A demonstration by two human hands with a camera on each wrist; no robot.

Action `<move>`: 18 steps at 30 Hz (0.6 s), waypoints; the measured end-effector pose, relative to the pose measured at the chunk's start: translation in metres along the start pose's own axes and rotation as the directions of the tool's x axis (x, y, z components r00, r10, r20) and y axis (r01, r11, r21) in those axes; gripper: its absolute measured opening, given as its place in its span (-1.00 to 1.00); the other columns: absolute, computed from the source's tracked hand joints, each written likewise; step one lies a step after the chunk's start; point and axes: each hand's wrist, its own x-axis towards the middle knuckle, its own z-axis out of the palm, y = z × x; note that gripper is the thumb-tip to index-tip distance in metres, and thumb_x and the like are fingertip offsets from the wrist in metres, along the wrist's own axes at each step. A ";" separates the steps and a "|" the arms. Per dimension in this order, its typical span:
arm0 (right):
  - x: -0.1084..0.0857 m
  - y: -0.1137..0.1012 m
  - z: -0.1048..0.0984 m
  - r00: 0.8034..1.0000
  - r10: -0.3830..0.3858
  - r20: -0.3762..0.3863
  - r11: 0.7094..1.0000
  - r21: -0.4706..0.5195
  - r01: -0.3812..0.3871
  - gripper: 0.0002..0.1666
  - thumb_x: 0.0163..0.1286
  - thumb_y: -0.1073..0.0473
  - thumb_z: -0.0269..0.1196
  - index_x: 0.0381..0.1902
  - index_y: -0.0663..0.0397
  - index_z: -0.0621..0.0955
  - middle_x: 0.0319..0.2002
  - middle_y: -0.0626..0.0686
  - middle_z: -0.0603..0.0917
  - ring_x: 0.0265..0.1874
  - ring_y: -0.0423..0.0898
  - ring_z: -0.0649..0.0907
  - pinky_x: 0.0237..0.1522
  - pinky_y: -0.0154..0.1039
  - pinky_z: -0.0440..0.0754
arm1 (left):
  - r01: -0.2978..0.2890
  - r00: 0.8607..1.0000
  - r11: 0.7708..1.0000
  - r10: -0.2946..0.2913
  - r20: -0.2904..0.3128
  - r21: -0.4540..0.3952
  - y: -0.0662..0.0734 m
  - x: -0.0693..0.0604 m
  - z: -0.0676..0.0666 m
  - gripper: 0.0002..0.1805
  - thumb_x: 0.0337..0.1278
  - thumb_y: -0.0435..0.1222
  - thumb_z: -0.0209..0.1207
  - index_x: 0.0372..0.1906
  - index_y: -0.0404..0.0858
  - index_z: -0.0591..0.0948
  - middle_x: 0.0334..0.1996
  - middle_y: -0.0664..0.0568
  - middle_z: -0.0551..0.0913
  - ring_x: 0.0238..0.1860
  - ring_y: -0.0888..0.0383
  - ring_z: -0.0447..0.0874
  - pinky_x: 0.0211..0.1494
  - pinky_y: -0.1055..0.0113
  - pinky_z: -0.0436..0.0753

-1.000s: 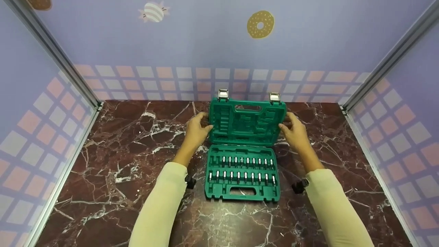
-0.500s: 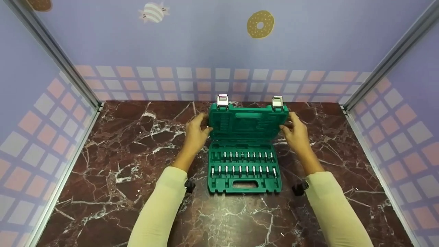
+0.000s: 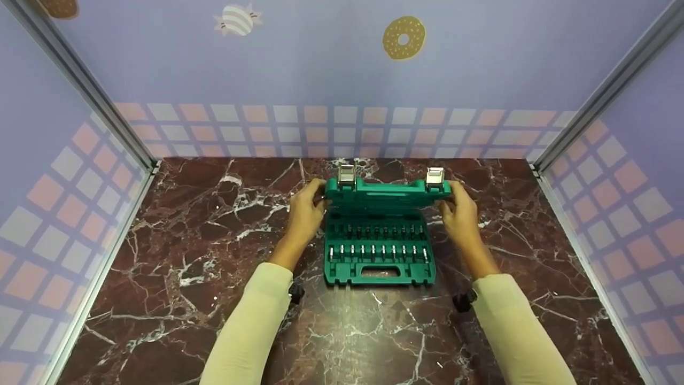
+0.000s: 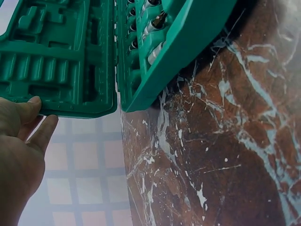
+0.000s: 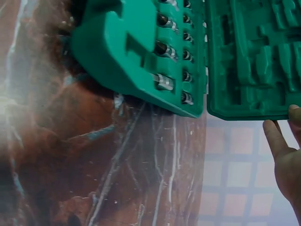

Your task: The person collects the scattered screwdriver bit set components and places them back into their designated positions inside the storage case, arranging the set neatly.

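Observation:
A green plastic socket bit case (image 3: pixel 344 268) lies on the marble-patterned table, its hinged lid (image 3: pixel 387 195) leaning forward over the base. Two rows of metal socket bits (image 3: pixel 373 251) sit in the base; the back row is in the lid's shadow. My left hand (image 3: pixel 304 214) pinches the lid's left edge, with the thumb inside, as the left wrist view also shows. On the opposite edge, my right hand (image 3: pixel 460 214) holds the lid between thumb and fingers. Two silver latches (image 3: pixel 347 174) stick up from the lid's top edge. Moulded recesses inside the lid (image 4: pixel 56 84) hold nothing visible.
Behind the case rises a purple wall (image 3: pixel 320 69) with pink and white squares. Similar panels stand at the left and right, joined by grey metal posts (image 3: pixel 80 80). The table (image 3: pixel 214 267) extends in front of and beside the case.
The lid has tipped forward and down toward the base, its latches coming lower in view. The base has slid back toward the wall. Both hands keep hold of the lid's sides.

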 end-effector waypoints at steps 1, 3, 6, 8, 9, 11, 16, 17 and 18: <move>-0.001 0.001 0.001 1.000 -0.015 -0.011 1.000 -0.011 0.015 -0.53 0.26 0.65 0.20 0.12 0.37 0.57 -0.01 0.32 0.68 0.01 0.17 0.74 0.08 0.04 0.73 | 0.003 1.000 1.000 -0.003 0.001 -0.008 0.000 0.000 0.000 -0.66 0.09 -0.64 0.34 -0.04 -0.30 0.68 -0.06 -0.14 0.79 0.03 -0.04 0.80 0.08 0.18 0.77; -0.003 0.003 0.002 0.998 -0.046 -0.031 0.999 -0.030 0.045 -0.51 0.23 0.67 0.21 0.12 0.37 0.58 -0.02 0.32 0.66 0.01 0.17 0.71 0.12 0.09 0.70 | 0.002 1.000 1.000 -0.002 0.002 -0.025 -0.001 -0.001 0.001 -0.66 0.11 -0.66 0.32 -0.05 -0.30 0.68 -0.06 -0.15 0.78 0.04 -0.04 0.80 0.08 0.18 0.77; -0.006 0.005 0.004 0.994 -0.087 -0.064 0.994 -0.064 0.083 -0.47 0.17 0.70 0.23 0.11 0.35 0.60 -0.05 0.31 0.61 0.00 0.14 0.67 0.11 0.05 0.68 | 0.005 1.000 0.999 -0.004 0.006 -0.038 -0.002 -0.002 0.003 -0.67 0.13 -0.67 0.29 -0.05 -0.31 0.68 -0.05 -0.15 0.78 0.05 -0.04 0.79 0.11 0.20 0.76; -0.008 0.007 0.006 0.991 -0.103 -0.087 0.992 -0.082 0.095 -0.47 0.17 0.68 0.25 0.11 0.32 0.61 -0.07 0.29 0.59 -0.05 0.11 0.64 0.03 -0.07 0.66 | -0.005 1.000 0.999 0.005 0.002 -0.034 -0.003 -0.002 0.003 -0.67 0.13 -0.68 0.27 -0.06 -0.32 0.68 -0.05 -0.16 0.78 0.05 -0.05 0.78 0.12 0.18 0.75; -0.009 0.008 0.007 0.989 -0.108 -0.097 0.991 -0.090 0.099 -0.47 0.18 0.67 0.27 0.11 0.31 0.62 -0.09 0.28 0.58 -0.08 0.10 0.63 -0.01 -0.14 0.64 | -0.011 1.000 1.000 0.011 -0.001 -0.027 -0.003 -0.003 0.003 -0.66 0.12 -0.69 0.27 -0.06 -0.32 0.68 -0.05 -0.16 0.78 0.05 -0.05 0.78 0.13 0.17 0.75; -0.013 0.009 0.009 0.987 -0.112 -0.114 0.990 -0.096 0.101 -0.47 0.18 0.67 0.29 0.10 0.30 0.62 -0.11 0.26 0.57 -0.12 0.05 0.62 -0.09 -0.31 0.60 | -0.021 1.000 1.000 0.021 -0.006 -0.019 -0.004 -0.005 0.003 -0.65 0.10 -0.71 0.26 -0.06 -0.33 0.68 -0.06 -0.17 0.78 0.05 -0.06 0.78 0.14 0.14 0.75; -0.021 0.014 0.012 0.983 -0.129 -0.133 0.988 -0.100 0.116 -0.48 0.18 0.68 0.28 0.09 0.29 0.62 -0.10 0.27 0.54 -0.18 -0.03 0.57 -0.19 -0.45 0.48 | -0.047 0.999 0.999 0.047 -0.026 -0.012 -0.007 -0.009 0.006 -0.64 0.09 -0.72 0.26 -0.06 -0.34 0.70 -0.05 -0.21 0.77 0.07 -0.10 0.77 0.16 0.09 0.74; -0.022 0.015 0.012 0.982 -0.133 -0.135 0.988 -0.098 0.120 -0.47 0.18 0.68 0.27 0.10 0.28 0.62 -0.10 0.26 0.54 -0.20 -0.04 0.55 -0.20 -0.42 0.45 | -0.051 0.998 0.999 0.051 -0.031 -0.012 -0.008 -0.010 0.007 -0.65 0.09 -0.71 0.26 -0.07 -0.34 0.70 -0.05 -0.21 0.77 0.07 -0.11 0.77 0.15 0.09 0.74; -0.022 0.017 0.013 0.980 -0.140 -0.139 0.987 -0.099 0.126 -0.48 0.19 0.68 0.27 0.09 0.28 0.63 -0.10 0.27 0.53 -0.22 -0.04 0.53 -0.22 -0.39 0.43 | -0.057 0.998 0.998 0.056 -0.036 -0.011 -0.008 -0.010 0.008 -0.65 0.09 -0.71 0.26 -0.07 -0.34 0.71 -0.05 -0.21 0.77 0.07 -0.11 0.77 0.15 0.08 0.74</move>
